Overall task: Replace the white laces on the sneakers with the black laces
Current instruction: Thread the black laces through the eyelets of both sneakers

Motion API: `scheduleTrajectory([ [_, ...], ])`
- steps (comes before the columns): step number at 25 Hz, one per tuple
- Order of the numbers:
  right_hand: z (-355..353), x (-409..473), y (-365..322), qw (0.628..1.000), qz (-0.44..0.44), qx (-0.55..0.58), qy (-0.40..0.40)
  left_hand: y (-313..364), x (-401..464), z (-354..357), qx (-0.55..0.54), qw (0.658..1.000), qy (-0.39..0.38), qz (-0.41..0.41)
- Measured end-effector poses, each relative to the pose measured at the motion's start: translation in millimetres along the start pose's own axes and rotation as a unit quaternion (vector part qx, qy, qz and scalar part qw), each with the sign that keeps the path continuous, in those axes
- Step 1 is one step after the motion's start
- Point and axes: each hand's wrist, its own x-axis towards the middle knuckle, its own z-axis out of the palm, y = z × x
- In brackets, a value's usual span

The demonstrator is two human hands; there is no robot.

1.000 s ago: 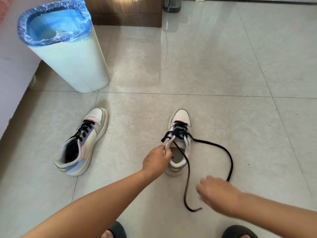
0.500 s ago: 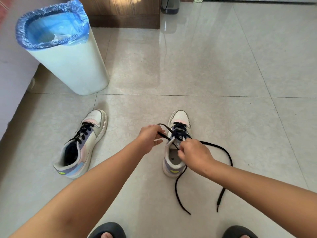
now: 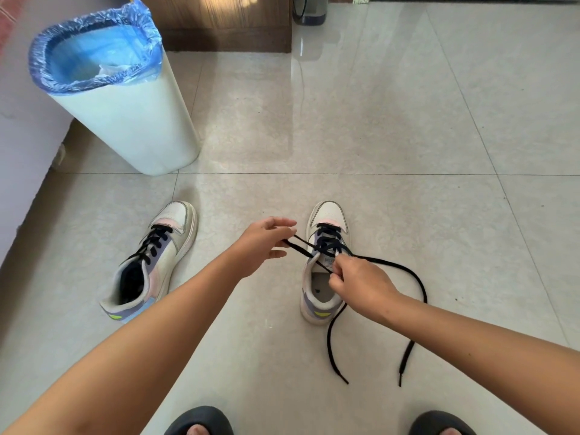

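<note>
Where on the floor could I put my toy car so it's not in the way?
Bare tiles lie beyond the white sneaker being laced and right of its loose black lace. Another patch sits between that shoe and the finished sneaker. It is crowded where both hands pull lace, and near the blue-lined white bin.

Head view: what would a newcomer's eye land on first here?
The two hands at centre: the left hand pinches a loop of black lace, and the right hand grips it over the right-side sneaker. A second sneaker, already laced black, lies to the left below a white bin lined with blue.
</note>
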Motion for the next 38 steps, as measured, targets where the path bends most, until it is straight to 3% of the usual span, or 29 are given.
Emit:
scheduleTrajectory([
  [4, 6.6, 0.9, 8.5, 0.994, 0.047, 0.101, -0.007, -15.0, -4.9, 3.3, -0.14, 0.99, 0.001, -0.022],
  [8, 9.2, 5.2, 13.6, 0.955, 0.116, 0.273, -0.025, -17.8, -3.3, 6.0, -0.22, 0.975, 0.03, -0.026],
  [10, 8.9, 4.8, 15.1, 0.952, 0.119, 0.281, -0.032, -22.2, -4.8, 13.6, -0.15, 0.986, 0.058, -0.049],
  [12, 9.1, 3.2, 14.7, 0.959, 0.111, 0.258, -0.042, -34.0, -11.2, 30.5, 0.05, 0.994, 0.068, -0.074],
  [14, 11.2, 1.6, 14.1, 0.96, 0.108, 0.256, -0.047, -47.6, -18.2, 50.3, 0.221, 0.968, 0.077, -0.093],
  [15, 12.9, 1.0, 13.8, 0.954, 0.112, 0.273, -0.051, -54.0, -19.8, 58.5, 0.237, 0.96, 0.092, -0.117],
  [18, 16.5, -3.0, 15.7, 0.937, 0.116, 0.324, -0.062, -64.9, -23.6, 77.4, 0.133, 0.966, 0.124, -0.186],
  [22, 16.2, -21.4, 34.2, 0.954, 0.085, 0.277, -0.081, -65.9, -22.5, 84.1, 0.179, 0.961, 0.183, -0.104],
  [25, 20.5, -50.5, 63.1, 0.981, 0.029, 0.151, -0.117, -64.4, -20.6, 84.6, 0.148, 0.964, 0.199, -0.095],
  [27, 27.2, -72.8, 81.6, 0.99, -0.078, -0.017, -0.119, -65.4, -17.9, 83.1, 0.137, 0.964, 0.205, -0.098],
  [29, 36.9, -92.2, 95.3, 0.953, -0.227, -0.183, -0.084, -66.2, -16.4, 82.6, 0.134, 0.963, 0.208, -0.103],
  [30, 37.6, -97.7, 94.9, 0.936, -0.26, -0.223, -0.078, -66.3, -16.2, 82.9, 0.132, 0.963, 0.209, -0.104],
  [35, 39.5, -86.4, 77.9, 0.899, -0.321, -0.268, -0.133, -62.6, -16.9, 78.7, 0.182, 0.961, 0.183, -0.096],
  [38, 37.7, -60.6, 68.4, 0.926, -0.242, -0.24, -0.161, -57.4, -22.9, 68.0, 0.298, 0.941, 0.157, -0.018],
])
